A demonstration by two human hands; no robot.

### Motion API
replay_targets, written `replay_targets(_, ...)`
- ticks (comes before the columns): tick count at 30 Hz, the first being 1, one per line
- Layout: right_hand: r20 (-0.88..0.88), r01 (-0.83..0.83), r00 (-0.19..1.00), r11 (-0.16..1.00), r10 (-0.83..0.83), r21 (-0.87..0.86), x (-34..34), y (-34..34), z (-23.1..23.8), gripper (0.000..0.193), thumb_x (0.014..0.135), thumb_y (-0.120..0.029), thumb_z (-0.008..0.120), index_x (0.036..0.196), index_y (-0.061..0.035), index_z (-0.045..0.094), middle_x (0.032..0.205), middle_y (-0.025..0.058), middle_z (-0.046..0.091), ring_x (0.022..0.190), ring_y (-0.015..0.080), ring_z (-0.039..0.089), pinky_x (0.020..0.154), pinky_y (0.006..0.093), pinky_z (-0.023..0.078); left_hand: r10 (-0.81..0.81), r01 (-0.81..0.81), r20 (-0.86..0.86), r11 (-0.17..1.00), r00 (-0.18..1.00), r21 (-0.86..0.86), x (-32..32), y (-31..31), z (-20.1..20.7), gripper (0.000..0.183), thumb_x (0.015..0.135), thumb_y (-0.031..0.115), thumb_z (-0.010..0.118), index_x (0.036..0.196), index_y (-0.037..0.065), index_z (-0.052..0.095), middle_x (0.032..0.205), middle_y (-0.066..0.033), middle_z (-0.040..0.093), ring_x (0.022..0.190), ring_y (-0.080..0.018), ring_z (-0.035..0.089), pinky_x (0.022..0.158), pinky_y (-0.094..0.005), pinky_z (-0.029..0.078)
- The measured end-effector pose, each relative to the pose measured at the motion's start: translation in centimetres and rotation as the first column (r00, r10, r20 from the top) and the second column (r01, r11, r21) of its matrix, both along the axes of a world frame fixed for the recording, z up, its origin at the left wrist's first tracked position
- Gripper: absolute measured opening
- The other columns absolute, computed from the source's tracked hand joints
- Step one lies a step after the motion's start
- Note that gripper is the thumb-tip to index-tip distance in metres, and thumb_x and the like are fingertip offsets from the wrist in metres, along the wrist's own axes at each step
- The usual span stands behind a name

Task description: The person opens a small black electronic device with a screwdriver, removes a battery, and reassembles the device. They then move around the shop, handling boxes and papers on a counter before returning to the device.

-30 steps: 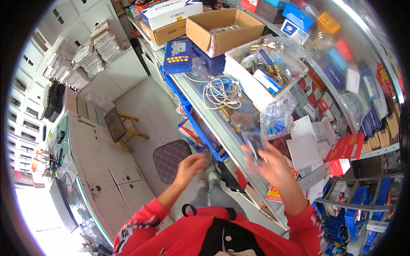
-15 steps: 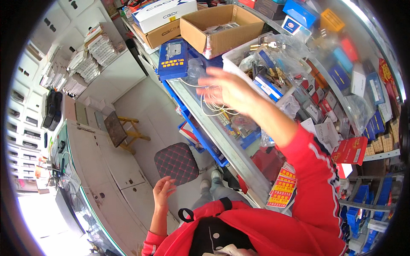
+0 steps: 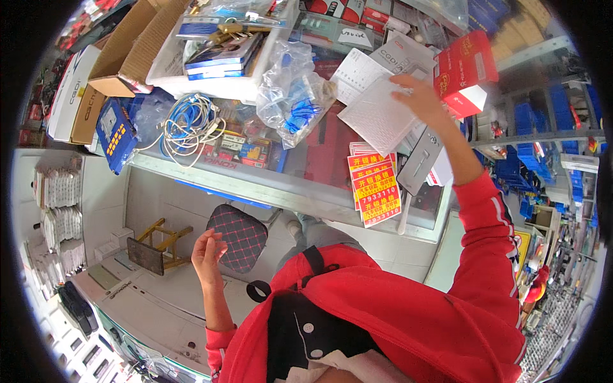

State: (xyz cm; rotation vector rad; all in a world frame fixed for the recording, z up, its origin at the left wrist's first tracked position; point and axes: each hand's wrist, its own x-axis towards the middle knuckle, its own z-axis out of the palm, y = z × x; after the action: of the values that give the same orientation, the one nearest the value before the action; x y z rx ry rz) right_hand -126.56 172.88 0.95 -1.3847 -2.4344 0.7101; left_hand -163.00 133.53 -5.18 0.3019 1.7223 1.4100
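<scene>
My right hand [image 3: 418, 101] reaches over the glass counter, its fingers stretched out and apart at the upper right corner of a whitish bubble-wrap pouch [image 3: 377, 118]. Whether the fingertips press on the pouch is hard to tell. Just behind lie a white printed sheet [image 3: 357, 75] and a white box [image 3: 402, 54]. A red carton [image 3: 465, 64] stands beside the hand, and a flat grey box [image 3: 419, 163] lies below the wrist. Red and yellow printed cards [image 3: 373, 191] are stacked near the counter's front edge. My left hand [image 3: 208, 252] hangs away from the counter, fingers loosely bent and holding nothing.
On the counter [image 3: 306, 188] sit a coiled white and blue cable [image 3: 185, 127], a clear plastic bag [image 3: 287, 96], a white bin [image 3: 172, 60] of packages and a cardboard box [image 3: 124, 54]. A padded stool [image 3: 236, 237] and a small wooden stool [image 3: 147, 254] stand below.
The view has turned to the right. My right hand has moved from above the cable coil to the bubble-wrap pouch at the right. My left hand stays low and empty.
</scene>
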Motion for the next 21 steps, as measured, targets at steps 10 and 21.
replay_targets(10,0.468,0.254,0.843,0.963,-0.266,0.091,0.6,2.1,-4.5,0.082,0.06,-0.045,0.071,0.128,-0.0102,0.042,0.112,0.0176,0.058,0.11,0.0364,0.051,0.094,0.0503,0.036,-0.106,0.106,-0.006,0.994,0.994,-0.041,0.9,-1.9,-0.6,0.022,0.09,0.017,0.054,0.107,0.003,0.057,0.094,-0.0058,0.062,0.074,-0.0091,0.058,0.068,-0.0235,0.048)
replay_targets(21,-0.043,-0.162,0.945,0.58,0.324,0.799,-2.0,-21.1,10.5,0.009,0.07,-0.011,0.057,0.076,-0.0107,0.05,0.104,0.005,0.06,0.099,0.0246,0.055,0.101,0.054,0.026,-0.63,0.56,0.055,0.723,0.774,0.404,5.1,3.8,5.7,0.06,0.089,0.042,0.05,0.128,-0.002,0.039,0.12,-0.0159,0.052,0.105,-0.0244,0.055,0.09,-0.0369,0.043)
